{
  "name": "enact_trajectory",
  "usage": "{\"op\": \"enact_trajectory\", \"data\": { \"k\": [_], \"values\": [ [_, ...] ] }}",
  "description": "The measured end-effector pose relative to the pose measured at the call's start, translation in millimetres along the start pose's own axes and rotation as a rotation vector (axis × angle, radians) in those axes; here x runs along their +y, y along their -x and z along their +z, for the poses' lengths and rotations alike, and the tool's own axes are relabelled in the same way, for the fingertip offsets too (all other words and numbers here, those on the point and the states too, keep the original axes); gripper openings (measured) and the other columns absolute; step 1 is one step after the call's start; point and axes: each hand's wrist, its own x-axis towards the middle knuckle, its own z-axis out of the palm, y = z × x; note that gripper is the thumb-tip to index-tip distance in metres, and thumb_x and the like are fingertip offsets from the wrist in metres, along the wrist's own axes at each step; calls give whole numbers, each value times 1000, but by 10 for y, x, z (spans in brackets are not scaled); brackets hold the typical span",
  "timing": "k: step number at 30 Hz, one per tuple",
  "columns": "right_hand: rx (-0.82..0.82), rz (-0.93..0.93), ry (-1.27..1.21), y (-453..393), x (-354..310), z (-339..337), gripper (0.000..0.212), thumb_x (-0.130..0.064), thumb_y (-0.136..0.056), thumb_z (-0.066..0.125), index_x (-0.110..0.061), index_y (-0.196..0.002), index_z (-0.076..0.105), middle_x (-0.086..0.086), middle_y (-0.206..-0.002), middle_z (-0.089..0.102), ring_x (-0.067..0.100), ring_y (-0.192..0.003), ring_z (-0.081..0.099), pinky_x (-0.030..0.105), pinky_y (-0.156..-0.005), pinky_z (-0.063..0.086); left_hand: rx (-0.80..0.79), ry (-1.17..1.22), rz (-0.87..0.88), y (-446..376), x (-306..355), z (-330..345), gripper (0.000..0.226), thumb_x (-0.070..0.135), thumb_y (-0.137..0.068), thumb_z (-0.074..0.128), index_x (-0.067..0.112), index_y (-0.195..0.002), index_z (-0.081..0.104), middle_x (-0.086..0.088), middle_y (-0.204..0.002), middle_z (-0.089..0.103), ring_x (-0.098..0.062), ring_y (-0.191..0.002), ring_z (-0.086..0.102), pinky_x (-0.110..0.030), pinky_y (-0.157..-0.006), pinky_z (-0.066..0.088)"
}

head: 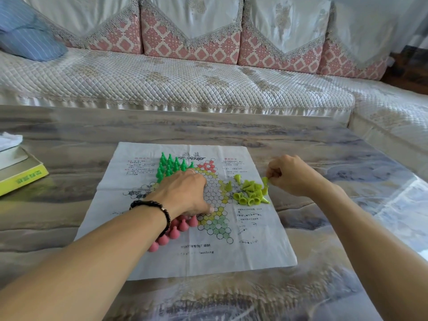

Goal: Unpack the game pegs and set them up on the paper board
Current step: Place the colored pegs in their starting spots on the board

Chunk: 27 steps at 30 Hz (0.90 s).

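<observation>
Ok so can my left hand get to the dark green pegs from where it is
Probably yes. The left hand lies flat on the paper board, right beside the dark green pegs standing upright just beyond its knuckles, with nothing between them.

Bright, even daylight, soft and diffuse, seemingly from the right, where pale glare washes across the glossy table near its right edge. Only faint shadows under the arms and beside the pegs. Strong wide-angle bending: sofa and table edge curved, corners stretched. Smeared and blurred along the near table and lower corners. Small print on the board soft, unreadable. Centre fairly sharp.
</observation>
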Motion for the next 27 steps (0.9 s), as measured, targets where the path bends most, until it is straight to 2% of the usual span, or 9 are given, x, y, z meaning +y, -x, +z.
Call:
{"op": "enact_trajectory", "data": {
  "k": [2,5,8,12,14,16,18,21,27],
  "values": [
    [37,25,-43,-42,-3,21,28,-3,-80,57,-26,-64,58,-14,-63,54,9,-63,50,23,-57,37,-3,1,-4,-6,1,8,59,63,-76,69,23,-117,60,3,-113,56,-16,-97,58,-34,-79,50],
    [93,72,-31,-171,-20,55,25,-3,-78,54,-24,-69,61,-10,-66,59,17,-68,56,26,-62,41,-8,10,-8,-7,-1,12,59,63,-75,70,23,-118,60,3,-113,56,-16,-97,57,-32,-74,47],
    [17,81,55,-287,-59,98,21,-5,-79,58,-24,-76,66,-4,-78,65,17,-73,59,27,-64,45,-15,17,-10,-13,2,5,59,62,-75,71,22,-117,60,3,-112,56,-16,-96,58,-32,-73,46],
    [5,108,-11,-343,-55,163,24,-5,-85,52,-14,-97,71,-5,-84,60,15,-78,57,26,-69,44,-20,26,-3,-28,-4,23,62,62,-75,71,20,-118,60,0,-119,55,-19,-101,59,-38,-86,52],
    [72,149,-103,-337,-55,157,25,-5,-85,47,-9,-94,70,-2,-85,64,19,-80,59,30,-69,48,-19,29,0,-29,-9,34,61,61,-75,71,19,-117,60,0,-119,57,-18,-101,59,-38,-87,53],
    [113,163,-165,-330,-91,130,15,-14,-87,56,-8,-83,70,-2,-76,66,18,-72,60,30,-61,49,-18,29,0,-24,-10,33,62,62,-74,71,19,-118,60,0,-119,56,-19,-103,58,-39,-87,53],
    [59,142,-176,-330,-154,116,15,-26,-85,69,-13,-78,70,-6,-66,63,9,-62,57,22,-51,41,-10,27,2,-18,-10,22,63,63,-74,71,20,-119,60,0,-119,55,-19,-103,57,-39,-86,52],
    [-47,172,-157,-372,-202,175,8,-19,-81,74,-11,-81,74,-3,-66,68,7,-60,63,16,-51,45,0,30,0,-12,-20,25,63,63,-74,71,20,-119,60,0,-121,55,-19,-104,57,-39,-85,52],
    [-29,226,-161,-422,-202,207,10,-6,-81,64,-1,-85,72,6,-70,69,16,-60,64,36,-62,60,6,38,0,-5,-21,24,65,63,-75,70,20,-122,59,0,-125,53,-20,-109,54,-39,-85,51]
  ]
}}
